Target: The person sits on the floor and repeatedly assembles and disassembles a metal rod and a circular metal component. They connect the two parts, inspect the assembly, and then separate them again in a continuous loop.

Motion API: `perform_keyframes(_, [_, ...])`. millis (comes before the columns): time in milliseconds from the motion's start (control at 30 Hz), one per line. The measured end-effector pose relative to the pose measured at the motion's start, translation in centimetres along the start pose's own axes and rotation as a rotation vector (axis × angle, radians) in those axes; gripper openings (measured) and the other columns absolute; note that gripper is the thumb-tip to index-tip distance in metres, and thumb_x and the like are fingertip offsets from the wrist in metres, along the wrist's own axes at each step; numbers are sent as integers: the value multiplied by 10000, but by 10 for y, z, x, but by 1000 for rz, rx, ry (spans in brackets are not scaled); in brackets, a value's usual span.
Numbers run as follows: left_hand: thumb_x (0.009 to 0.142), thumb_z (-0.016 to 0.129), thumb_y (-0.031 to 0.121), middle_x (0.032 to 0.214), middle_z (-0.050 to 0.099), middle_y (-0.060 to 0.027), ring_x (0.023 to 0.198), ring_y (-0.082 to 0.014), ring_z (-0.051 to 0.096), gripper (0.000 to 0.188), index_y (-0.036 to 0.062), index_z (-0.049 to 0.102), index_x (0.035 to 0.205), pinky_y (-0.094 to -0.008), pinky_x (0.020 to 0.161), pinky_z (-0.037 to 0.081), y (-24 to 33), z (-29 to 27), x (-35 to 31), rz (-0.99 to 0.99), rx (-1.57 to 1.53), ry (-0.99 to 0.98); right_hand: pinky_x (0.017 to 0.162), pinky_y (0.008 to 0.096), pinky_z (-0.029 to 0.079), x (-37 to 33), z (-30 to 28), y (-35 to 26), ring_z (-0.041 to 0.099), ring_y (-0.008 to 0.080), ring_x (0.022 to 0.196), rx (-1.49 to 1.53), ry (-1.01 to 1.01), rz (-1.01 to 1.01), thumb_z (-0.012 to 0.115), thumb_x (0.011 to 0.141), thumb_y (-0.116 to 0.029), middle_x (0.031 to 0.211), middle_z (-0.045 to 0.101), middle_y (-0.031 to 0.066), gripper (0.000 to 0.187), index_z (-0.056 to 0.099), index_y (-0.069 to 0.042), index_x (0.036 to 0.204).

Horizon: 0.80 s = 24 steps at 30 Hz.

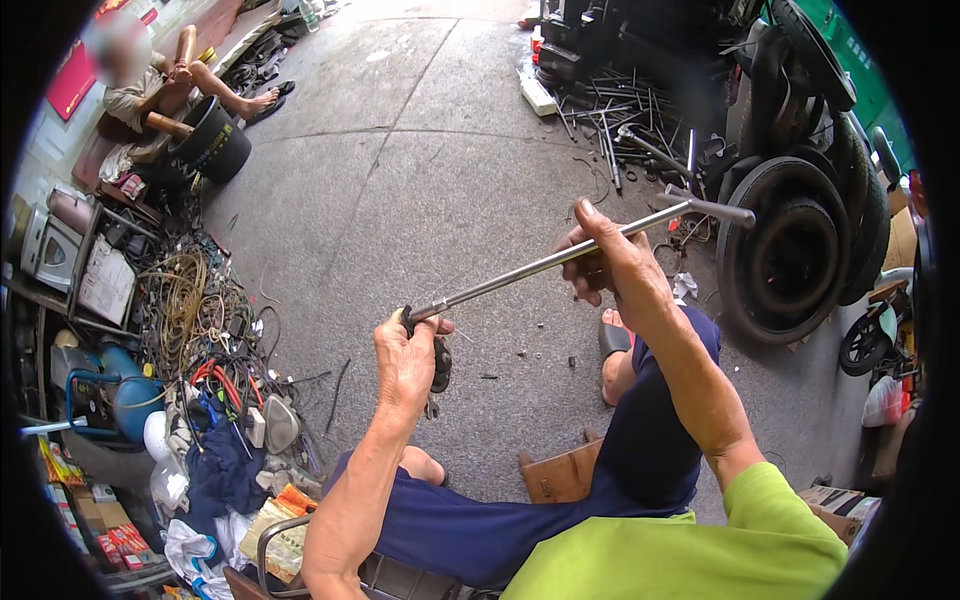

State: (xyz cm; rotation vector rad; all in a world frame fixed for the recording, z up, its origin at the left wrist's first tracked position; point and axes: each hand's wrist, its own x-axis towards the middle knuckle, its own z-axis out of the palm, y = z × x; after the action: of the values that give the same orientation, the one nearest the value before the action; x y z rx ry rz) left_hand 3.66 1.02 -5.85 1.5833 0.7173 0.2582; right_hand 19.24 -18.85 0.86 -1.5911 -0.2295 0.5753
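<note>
A long shiny metal tube (520,272) slants across in front of me, rising to the right. Its far right end turns at an angle into a short grey length with a rounded tip. My left hand (405,360) is closed around the lower end, where a black fitting shows at the thumb. Below those fingers hangs a black part (441,365) with a small metal piece under it; its kind is unclear. Higher up, my right hand (612,258) holds the tube between raised thumb and curled fingers, which the tube partly hides.
A small wooden stool (562,472) stands between my legs. Cables and cloths (225,465) are heaped at left. Metal rods (625,115) and stacked tyres (785,245) lie at right. A person sits far left beside a black bucket (212,140). Small bits dot the floor (400,210).
</note>
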Motion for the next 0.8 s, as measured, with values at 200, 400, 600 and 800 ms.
perform_keyframes(200, [911,601,172,812,693,-91,707,-113,605,159,23,656,907,-255,665,478,-9,0,3,30,-69,-13,393,184,302,0,-5,1,446,42,446,-58,-39,-41,754,833,-375,537,524,-4,360,629,-62,706])
perform_keyframes(400, [919,594,160,761,663,-60,647,-83,550,165,16,654,862,-246,583,434,-7,1,5,20,-2,-2,431,208,323,4,-16,5,462,64,499,-19,-163,13,793,774,-425,572,516,-2,417,628,-43,750])
perform_keyframes(600, [931,571,123,650,584,4,541,-40,445,197,-7,652,807,-241,467,353,-7,5,8,123,-8,77,502,247,391,5,-22,9,518,103,567,48,-233,5,852,705,-363,648,563,34,460,631,7,867])
perform_keyframes(800, [936,564,117,647,575,1,539,-45,450,196,-10,644,811,-246,475,363,5,5,3,122,30,63,517,235,408,3,-22,9,530,102,574,222,-202,49,828,733,-221,692,588,47,414,640,54,979])
